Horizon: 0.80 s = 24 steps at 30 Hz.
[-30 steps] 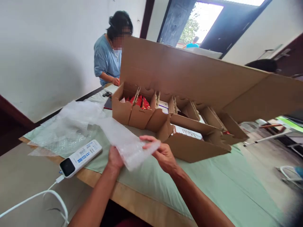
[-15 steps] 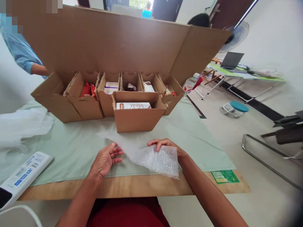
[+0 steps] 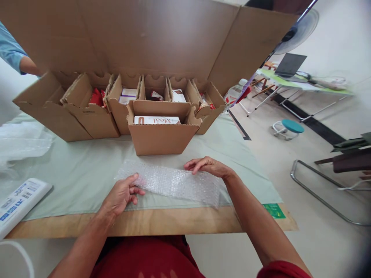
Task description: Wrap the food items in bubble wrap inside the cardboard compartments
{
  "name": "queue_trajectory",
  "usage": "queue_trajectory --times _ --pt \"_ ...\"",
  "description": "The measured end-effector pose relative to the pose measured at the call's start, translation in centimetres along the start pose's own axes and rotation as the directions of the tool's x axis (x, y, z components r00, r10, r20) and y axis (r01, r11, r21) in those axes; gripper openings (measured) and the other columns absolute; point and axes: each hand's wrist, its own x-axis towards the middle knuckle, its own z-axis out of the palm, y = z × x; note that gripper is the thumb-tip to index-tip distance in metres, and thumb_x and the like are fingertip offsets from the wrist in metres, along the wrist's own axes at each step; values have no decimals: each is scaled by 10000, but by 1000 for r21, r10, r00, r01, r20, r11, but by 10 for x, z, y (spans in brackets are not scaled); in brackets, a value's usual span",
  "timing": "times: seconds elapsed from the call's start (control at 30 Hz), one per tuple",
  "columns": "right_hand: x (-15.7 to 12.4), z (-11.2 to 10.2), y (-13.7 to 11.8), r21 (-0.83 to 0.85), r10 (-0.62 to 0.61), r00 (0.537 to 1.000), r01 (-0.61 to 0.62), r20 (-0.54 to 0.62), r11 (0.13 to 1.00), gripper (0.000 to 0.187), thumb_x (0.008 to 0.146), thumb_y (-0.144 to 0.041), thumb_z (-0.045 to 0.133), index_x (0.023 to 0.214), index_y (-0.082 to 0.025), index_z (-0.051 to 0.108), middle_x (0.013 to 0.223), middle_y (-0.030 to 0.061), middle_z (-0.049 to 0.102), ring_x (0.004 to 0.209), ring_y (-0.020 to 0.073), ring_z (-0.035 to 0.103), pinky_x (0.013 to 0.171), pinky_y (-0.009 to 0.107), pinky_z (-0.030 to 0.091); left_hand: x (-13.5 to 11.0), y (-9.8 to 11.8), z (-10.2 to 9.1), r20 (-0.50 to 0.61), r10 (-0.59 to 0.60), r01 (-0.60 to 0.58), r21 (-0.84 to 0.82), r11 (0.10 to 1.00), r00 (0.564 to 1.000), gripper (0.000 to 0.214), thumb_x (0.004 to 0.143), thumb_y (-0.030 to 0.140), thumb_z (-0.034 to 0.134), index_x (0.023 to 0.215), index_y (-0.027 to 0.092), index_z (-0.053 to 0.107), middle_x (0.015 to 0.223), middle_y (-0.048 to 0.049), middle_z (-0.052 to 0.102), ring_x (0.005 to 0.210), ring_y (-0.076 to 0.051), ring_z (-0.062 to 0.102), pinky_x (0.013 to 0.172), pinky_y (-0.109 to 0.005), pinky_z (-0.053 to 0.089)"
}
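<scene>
A strip of clear bubble wrap (image 3: pixel 174 185) stretches between my two hands, low over the cloth near the table's front. At its left end, my left hand (image 3: pixel 123 193) has the thumb against the wrap, with the other fingers partly curled at its lower edge. My right hand (image 3: pixel 208 167) grips the upper edge toward the right end, fingers bent over it and the thumb mostly hidden. Just beyond the strip stands a small open cardboard bin (image 3: pixel 164 139) holding a white box marked "Meal" (image 3: pixel 158 120).
Behind it, several cardboard bins (image 3: pixel 95 121) with packets and boxes line up before a tall cardboard panel (image 3: pixel 162 42). Plastic wrapping (image 3: pixel 23 141) and a white printed device (image 3: pixel 24 200) lie left. A clear bottle (image 3: pixel 236 92) stands right. Another person's sleeve (image 3: pixel 10 48) shows far left.
The bubble wrap, slanted and bunched before, now lies flatter and wider between my hands. My left hand has shifted slightly left; my right hand has risen a little. The view has tilted downward.
</scene>
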Motion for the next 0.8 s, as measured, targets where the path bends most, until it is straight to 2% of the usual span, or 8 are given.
queue_trajectory --times 0.1,0.17,0.23,0.37,0.43,0.5,0.6,0.8 --pt "-6 -9 -13 -194 -38 969 -10 -245 981 307 866 -523 680 874 -255 830 1201 81 766 1140 255 703 1040 476 525 4 -5 3 -48 39 -38 33 999 998 225 700 256 821 710 113 647 610 -25 628 484 -138 625 333 -191 377" --pt "-15 -5 -25 -344 -115 870 -66 -480 937 267 885 -457 655 939 -253 818 1139 83 777 1073 257 716 1021 475 531 5 -7 3 -86 80 -76 50 996 993 230 672 258 838 731 102 681 631 -28 652 496 -141 640 362 -202 428" --pt "-24 16 -37 -436 -186 811 -92 -554 895 254 933 -394 606 1018 -247 796 1065 83 782 978 244 728 961 452 555 5 -8 3 -116 118 -110 72 991 986 260 636 287 862 721 108 695 636 -34 673 525 -165 672 399 -222 478" --pt "-22 102 -38 -540 -294 892 69 -343 839 253 973 -368 620 1155 -247 749 1221 110 746 1123 260 702 984 452 550 5 -16 5 -165 193 -172 137 976 967 332 600 393 871 607 131 668 540 -42 654 469 -171 639 420 -248 485" --pt "-8 143 -27 -651 -341 906 102 -251 752 459 884 -431 755 1286 -218 699 1387 168 665 1229 331 644 1026 529 510 6 -20 6 -193 242 -210 175 962 951 363 609 448 850 579 145 652 510 -29 636 428 -144 592 417 -244 458" --pt "10 167 -15 -711 -336 914 81 -227 699 475 861 -391 791 1284 -194 701 1395 189 658 1218 353 640 1011 550 499 5 -24 6 -217 287 -241 214 947 933 389 618 496 829 571 161 636 485 -5 608 399 -123 547 407 -241 425" --pt "30 167 -3 -669 -308 917 63 -255 741 164 961 -239 654 1070 -210 773 1210 124 760 1090 289 697 973 494 500 1 -24 4 -213 336 -279 260 924 917 431 608 547 817 542 201 568 436 51 515 386 -116 516 412 -245 406" --pt "34 125 -14 -189 -168 980 145 -110 971 291 973 -443 645 881 -210 792 1038 68 790 979 206 728 912 351 541 -12 -20 -7 -36 334 -308 297 904 942 553 605 614 787 432 236 423 395 69 399 472 -157 619 551 -267 480"
